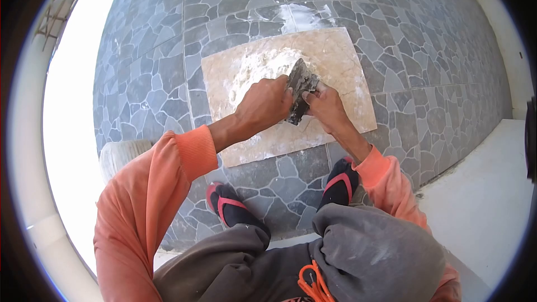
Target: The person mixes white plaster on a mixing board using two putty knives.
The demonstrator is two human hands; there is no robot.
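Both of my hands meet over a beige marbled tile [341, 61] lying on the floor. Between them is a dark, flat scraper blade [301, 78], its surface crusted with grey-white residue. My left hand [263, 100] is closed on the blade's left edge. On the other side my right hand [327, 109] pinches it, thumb bent against the crusted face. I cannot tell whether this is one blade or two pressed together. Just beyond and left of my hands, a heap of white powder [260, 67] spreads across the tile.
Grey stone-patterned paving [151, 78] surrounds the tile. A white powdery smear [305, 17] marks the floor past its far edge. To the left stands a pale, rounded sack-like object [120, 156]. My feet in red-strapped sandals [338, 184] are close to the near edge. A white ledge [486, 190] runs along the right.
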